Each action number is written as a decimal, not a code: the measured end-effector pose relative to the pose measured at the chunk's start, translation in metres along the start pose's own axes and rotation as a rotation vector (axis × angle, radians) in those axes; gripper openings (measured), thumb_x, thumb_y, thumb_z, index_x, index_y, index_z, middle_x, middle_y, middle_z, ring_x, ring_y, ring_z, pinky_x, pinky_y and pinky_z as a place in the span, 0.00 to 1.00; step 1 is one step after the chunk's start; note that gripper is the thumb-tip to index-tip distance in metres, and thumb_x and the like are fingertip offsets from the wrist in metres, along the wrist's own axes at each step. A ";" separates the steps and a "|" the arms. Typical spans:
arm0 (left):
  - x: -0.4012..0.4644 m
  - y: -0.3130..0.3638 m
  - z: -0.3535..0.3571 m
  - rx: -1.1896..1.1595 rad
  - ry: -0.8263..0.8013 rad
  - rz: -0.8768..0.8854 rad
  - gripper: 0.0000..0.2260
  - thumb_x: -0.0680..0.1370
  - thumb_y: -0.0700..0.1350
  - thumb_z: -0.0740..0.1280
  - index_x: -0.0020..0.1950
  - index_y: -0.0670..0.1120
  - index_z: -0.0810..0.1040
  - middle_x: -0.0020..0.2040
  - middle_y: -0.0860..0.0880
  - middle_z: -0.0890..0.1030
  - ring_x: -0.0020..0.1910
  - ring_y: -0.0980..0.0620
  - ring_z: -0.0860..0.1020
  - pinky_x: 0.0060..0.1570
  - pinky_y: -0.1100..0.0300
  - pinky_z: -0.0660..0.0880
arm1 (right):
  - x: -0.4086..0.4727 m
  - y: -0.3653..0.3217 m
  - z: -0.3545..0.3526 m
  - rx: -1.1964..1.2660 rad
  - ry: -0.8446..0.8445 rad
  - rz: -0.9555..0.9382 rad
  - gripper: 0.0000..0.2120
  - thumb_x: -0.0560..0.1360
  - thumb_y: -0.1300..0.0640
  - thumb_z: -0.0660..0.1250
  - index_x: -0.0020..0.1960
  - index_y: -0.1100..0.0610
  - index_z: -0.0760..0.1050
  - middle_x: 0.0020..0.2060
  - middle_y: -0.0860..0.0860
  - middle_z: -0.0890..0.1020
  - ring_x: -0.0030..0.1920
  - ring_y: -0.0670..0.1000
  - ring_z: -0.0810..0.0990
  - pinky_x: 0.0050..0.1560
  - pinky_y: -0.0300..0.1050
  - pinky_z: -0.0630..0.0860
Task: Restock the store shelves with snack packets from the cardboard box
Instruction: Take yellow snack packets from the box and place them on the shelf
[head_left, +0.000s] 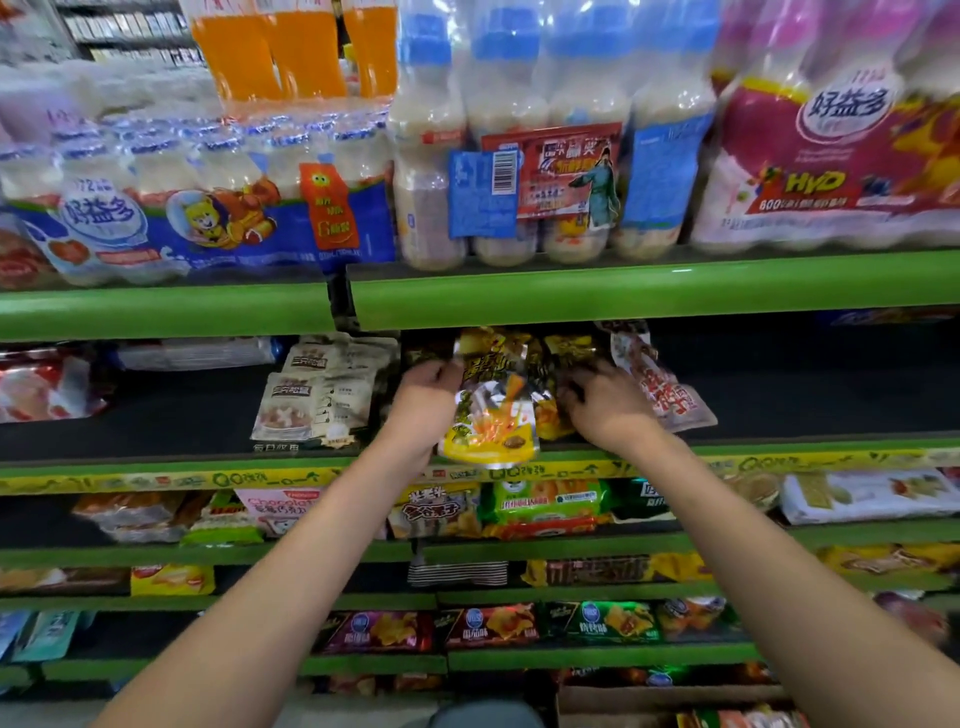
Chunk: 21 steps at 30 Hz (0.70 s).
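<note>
Yellow snack packet (491, 415) stands upright at the front of the second shelf (779, 449), bottom edge overhanging the green lip. More packets of the same yellow-and-black print are stacked behind it, under the shelf above.

Left hand (423, 397) grips the packet's left edge, fingers curled round it near the top. Right hand (602, 402) sits just right of the packet, fingers curled down into the row behind; whether it pinches a packet there or only pushes them back cannot be told, the fingertips being hidden. The packet lies between the two hands, touching the left one.

Judgement: the step is seating this packet into its row. To do it well, push the back packets upright first, then slide this one in until its base clears the lip; as it stands it could tip forward.

Beige packets (311, 400) left, a red-and-white packet (660, 389) right. Cardboard box (670, 699) low at the frame's bottom edge.
</note>
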<state>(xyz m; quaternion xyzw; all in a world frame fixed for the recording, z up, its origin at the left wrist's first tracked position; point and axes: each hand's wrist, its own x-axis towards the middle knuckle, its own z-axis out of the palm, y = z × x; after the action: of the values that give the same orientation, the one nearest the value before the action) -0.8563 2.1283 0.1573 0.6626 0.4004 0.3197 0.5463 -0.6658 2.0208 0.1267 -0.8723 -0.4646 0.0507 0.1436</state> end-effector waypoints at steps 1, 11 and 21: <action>0.006 0.005 0.009 -0.009 -0.007 0.009 0.10 0.85 0.44 0.60 0.49 0.43 0.79 0.40 0.45 0.77 0.39 0.50 0.71 0.39 0.59 0.62 | -0.002 0.000 0.002 -0.001 -0.021 -0.007 0.19 0.82 0.46 0.56 0.72 0.47 0.72 0.70 0.56 0.73 0.68 0.61 0.71 0.67 0.53 0.70; 0.035 0.011 0.036 0.323 -0.192 -0.128 0.07 0.84 0.41 0.61 0.58 0.42 0.76 0.39 0.46 0.78 0.23 0.54 0.77 0.21 0.65 0.69 | -0.015 0.007 0.004 0.172 0.057 -0.001 0.19 0.82 0.52 0.54 0.70 0.48 0.74 0.68 0.55 0.76 0.63 0.60 0.76 0.61 0.53 0.75; 0.031 0.001 0.036 1.014 -0.289 0.362 0.23 0.82 0.58 0.59 0.77 0.54 0.67 0.79 0.46 0.63 0.77 0.38 0.59 0.73 0.43 0.61 | -0.025 0.006 0.000 0.085 0.005 -0.011 0.19 0.80 0.43 0.60 0.70 0.42 0.73 0.70 0.49 0.73 0.69 0.58 0.69 0.66 0.53 0.69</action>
<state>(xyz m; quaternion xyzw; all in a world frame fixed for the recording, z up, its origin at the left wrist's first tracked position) -0.8103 2.1391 0.1505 0.9378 0.3049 0.0813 0.1447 -0.6755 1.9967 0.1242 -0.8630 -0.4665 0.0674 0.1818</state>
